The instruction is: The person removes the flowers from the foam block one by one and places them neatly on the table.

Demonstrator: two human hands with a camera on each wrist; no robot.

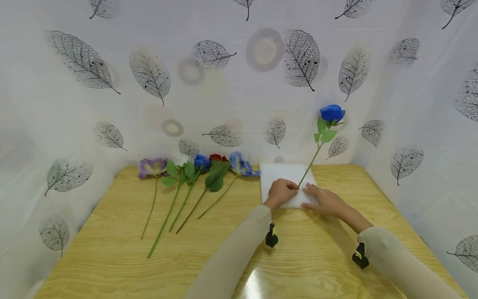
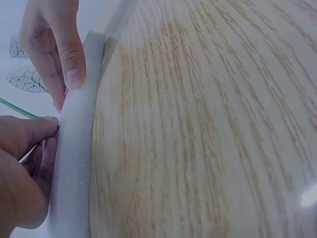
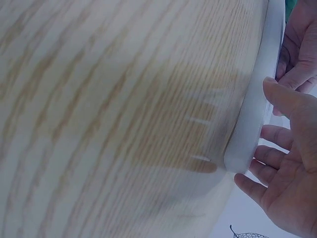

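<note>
A blue artificial rose (image 1: 332,113) leans up and to the right, its green stem (image 1: 311,162) meeting the white foam block (image 1: 274,172). My left hand (image 1: 281,193) pinches the stem near its lower end, close over the foam. In the left wrist view the left thumb and forefinger press together on the green stem (image 2: 19,109). Nearby, my right hand (image 1: 324,201) rests at the right part of the block with fingers extended. The right wrist view shows its thumb on the foam's front edge (image 3: 247,124) and the other fingers spread over the block.
Left of the foam, several artificial flowers lie on the wooden table (image 1: 112,249): a purple flower (image 1: 153,167), a white one (image 1: 184,160), a blue rose (image 1: 202,162), a red flower (image 1: 218,158) and a light blue flower (image 1: 240,164). A leaf-patterned curtain (image 1: 231,99) surrounds the table's back and sides.
</note>
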